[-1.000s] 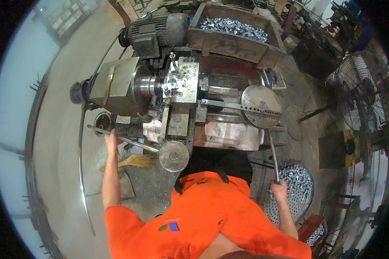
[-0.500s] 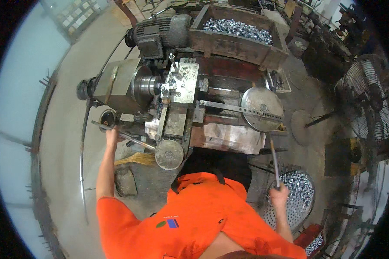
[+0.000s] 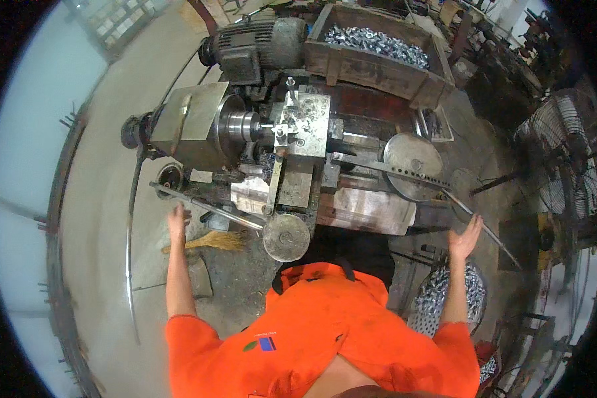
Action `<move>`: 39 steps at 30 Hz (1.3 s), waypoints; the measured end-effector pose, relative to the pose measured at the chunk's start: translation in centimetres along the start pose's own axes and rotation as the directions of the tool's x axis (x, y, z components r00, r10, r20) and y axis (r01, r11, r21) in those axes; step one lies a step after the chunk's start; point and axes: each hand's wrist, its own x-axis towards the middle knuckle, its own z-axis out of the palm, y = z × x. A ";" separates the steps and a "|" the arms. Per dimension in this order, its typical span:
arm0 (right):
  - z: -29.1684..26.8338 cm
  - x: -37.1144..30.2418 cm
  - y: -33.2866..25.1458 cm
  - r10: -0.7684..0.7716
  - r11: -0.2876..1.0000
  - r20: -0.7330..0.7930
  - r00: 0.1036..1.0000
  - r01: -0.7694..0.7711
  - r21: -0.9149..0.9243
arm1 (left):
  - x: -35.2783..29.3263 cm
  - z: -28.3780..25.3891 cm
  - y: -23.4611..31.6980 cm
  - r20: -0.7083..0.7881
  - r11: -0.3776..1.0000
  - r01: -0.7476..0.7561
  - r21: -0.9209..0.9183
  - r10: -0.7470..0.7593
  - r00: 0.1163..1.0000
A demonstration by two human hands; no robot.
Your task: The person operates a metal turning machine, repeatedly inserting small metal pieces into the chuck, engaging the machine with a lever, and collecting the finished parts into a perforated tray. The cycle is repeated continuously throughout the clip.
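Note:
My left hand (image 3: pixel 178 222) is just below the slanted metal lever rod (image 3: pixel 209 210), apart from it, with its fingers loosely spread. That rod runs to a round metal disc (image 3: pixel 286 237) at the machine's front. To the right, my right hand (image 3: pixel 467 239) has its fingers stretched out, its palm against or close beside a second lever rod (image 3: pixel 489 232). This rod continues from a drilled flat bar (image 3: pixel 404 169) across a large round plate (image 3: pixel 413 159). Between the hands stands a lathe-like machine with a shiny chuck (image 3: pixel 237 126) and a metal tool block (image 3: pixel 310 125).
Behind the machine are a motor (image 3: pixel 262 50) and a wooden crate (image 3: pixel 378 73) of small metal parts. A perforated basket (image 3: pixel 426 322) of similar parts stands low right. A broom (image 3: pixel 215 241) lies at left; a caged fan (image 3: pixel 557 146) stands far right.
My left hand has let go of its lever. The right lever has swung up and outward, and my right hand has gone from gripping it to open. The tool block sits slightly farther from the chuck.

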 end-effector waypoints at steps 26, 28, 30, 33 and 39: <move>-6.3 12.0 -26.2 -0.507 0.692 0.193 0.840 0.264 0.671 | -1.4 2.7 -6.1 0.381 0.519 -0.401 0.754 0.151 0.912; -6.1 13.7 -32.1 -0.643 0.520 0.079 0.762 0.358 0.776 | -2.7 -0.1 -0.5 0.335 0.523 -0.323 0.788 0.075 0.939; -4.7 14.3 -38.0 -0.710 0.387 0.028 0.703 0.357 0.850 | -2.7 -4.9 0.1 0.167 0.649 -0.338 0.682 0.312 0.935; -3.3 14.4 -44.9 -0.795 0.382 0.008 0.606 0.490 0.784 | -5.9 -10.7 5.8 -0.080 0.485 -0.412 0.771 0.716 0.694; -0.7 12.9 -51.2 -0.744 0.605 0.284 0.605 0.428 0.672 | -8.3 -17.1 4.4 -0.314 0.435 0.186 0.881 0.245 0.917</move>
